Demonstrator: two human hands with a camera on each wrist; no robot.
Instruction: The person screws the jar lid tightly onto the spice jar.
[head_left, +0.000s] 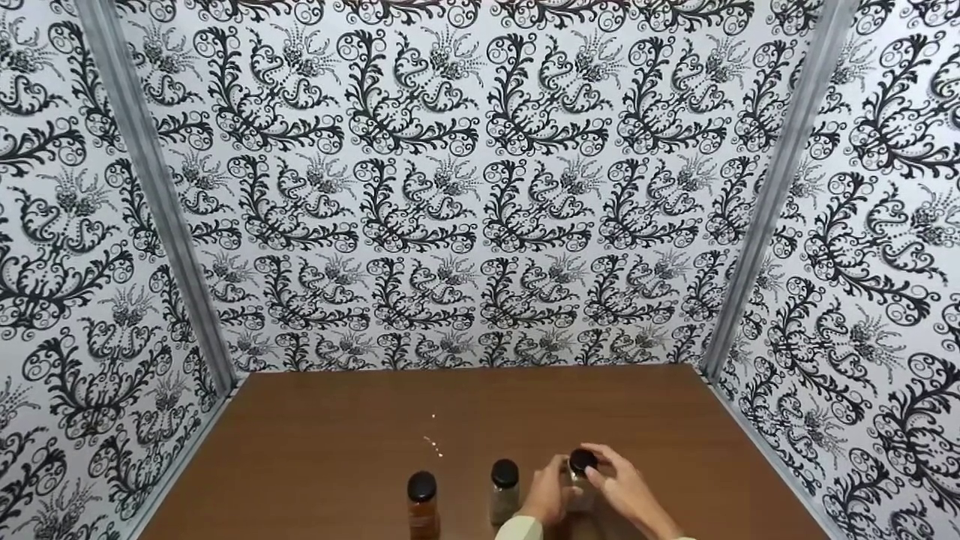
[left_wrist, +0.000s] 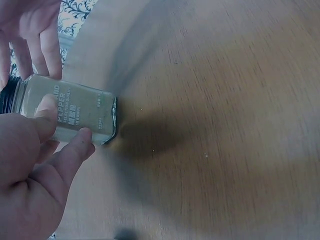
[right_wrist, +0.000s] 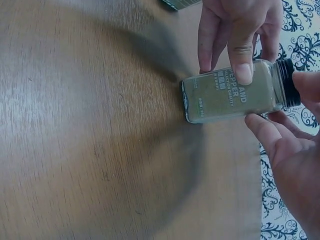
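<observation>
A clear glass pepper jar (left_wrist: 82, 112) with a black lid (head_left: 583, 459) and greenish-tan powder inside stands upright at the table's right part. White print reading "PEPPER" shows on its side in both wrist views. My left hand (head_left: 546, 491) grips the jar's body, its thumb lying across the label. At the lid is my right hand (head_left: 626, 487), thumb and fingers around its edge; in the right wrist view its thumb presses the lid's side and a finger reaches the glass. To the left stands a second black-lidded jar (head_left: 505, 499), grey-green inside.
Farther left is a jar with reddish-orange contents (head_left: 422, 514) and a black lid. Small white specks (head_left: 433, 446) lie on the brown wooden table (head_left: 337, 420). Patterned black-and-white panels (head_left: 480, 187) with grey corner strips rise around the back and sides.
</observation>
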